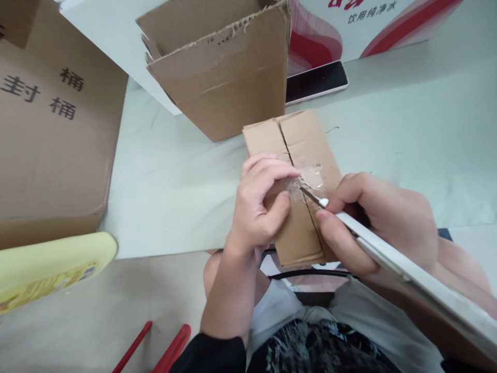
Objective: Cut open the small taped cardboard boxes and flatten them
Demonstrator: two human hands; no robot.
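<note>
A small cardboard box lies at the table's near edge, its two top flaps meeting along a dark seam. Clear tape crosses the middle of that seam and looks wrinkled. My left hand rests on the left flap with fingers bent and thumb apart, the fingertips close to the tape. In my right hand is a white-handled box cutter, gripped between thumb and fingers. Its narrow dark blade points left and touches the seam at the tape, just beside my left fingertips.
An open cardboard box stands behind the small one. A phone lies beside it, before a white and red carton. At left are a large printed box and a yellow object. Red legs show below.
</note>
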